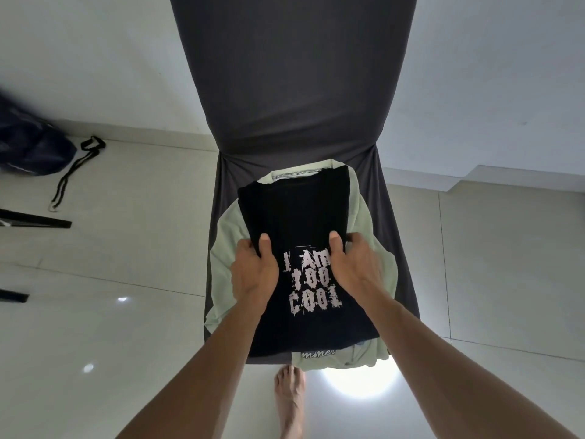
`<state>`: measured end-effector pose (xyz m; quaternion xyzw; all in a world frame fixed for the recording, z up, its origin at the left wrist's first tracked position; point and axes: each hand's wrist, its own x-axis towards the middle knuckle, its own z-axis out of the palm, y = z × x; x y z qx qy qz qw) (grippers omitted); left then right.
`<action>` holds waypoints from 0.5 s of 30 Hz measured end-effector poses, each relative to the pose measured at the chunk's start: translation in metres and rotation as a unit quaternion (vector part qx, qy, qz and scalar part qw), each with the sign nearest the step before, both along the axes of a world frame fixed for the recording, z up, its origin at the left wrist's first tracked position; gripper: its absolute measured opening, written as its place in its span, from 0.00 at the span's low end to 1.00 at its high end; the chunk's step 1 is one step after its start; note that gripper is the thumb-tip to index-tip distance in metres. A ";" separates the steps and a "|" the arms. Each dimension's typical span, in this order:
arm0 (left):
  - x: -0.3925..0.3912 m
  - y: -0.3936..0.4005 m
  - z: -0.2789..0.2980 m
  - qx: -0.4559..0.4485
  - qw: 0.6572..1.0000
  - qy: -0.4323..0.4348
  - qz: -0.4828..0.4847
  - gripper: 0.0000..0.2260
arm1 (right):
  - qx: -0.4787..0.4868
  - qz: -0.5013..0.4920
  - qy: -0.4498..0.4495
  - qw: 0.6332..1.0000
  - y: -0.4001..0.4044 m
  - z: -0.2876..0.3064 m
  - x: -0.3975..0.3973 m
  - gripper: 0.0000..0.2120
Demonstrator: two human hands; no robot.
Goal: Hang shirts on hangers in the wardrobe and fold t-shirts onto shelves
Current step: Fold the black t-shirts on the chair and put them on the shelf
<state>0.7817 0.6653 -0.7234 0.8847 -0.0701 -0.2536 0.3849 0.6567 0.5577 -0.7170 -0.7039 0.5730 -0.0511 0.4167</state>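
Folding step: left hand (253, 274) and right hand (354, 267) each grip closed on the black t-shirt (294, 210) (atop a green one (373, 223)); next, fold the far half nearward.

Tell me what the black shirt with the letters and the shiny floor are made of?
The black printed t-shirt looks like soft matte knit cloth, probably cotton: it folds flat under both hands. Its pale letters look like cracked printed ink. The glossy pale floor seems to be polished tile: it mirrors lights and has thin joint lines.
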 end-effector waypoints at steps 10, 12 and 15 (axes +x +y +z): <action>0.000 -0.012 0.021 -0.138 0.989 0.017 -0.046 0.12 | -0.034 -0.012 -0.145 0.989 0.005 0.021 0.011 0.13; -0.006 -0.022 0.049 -0.144 0.987 0.023 -0.067 0.12 | -0.031 -0.026 -0.158 0.987 0.005 0.046 0.007 0.15; -0.017 -0.036 0.094 -0.144 0.983 0.031 -0.112 0.14 | -0.031 -0.056 -0.164 0.984 0.000 0.095 -0.010 0.16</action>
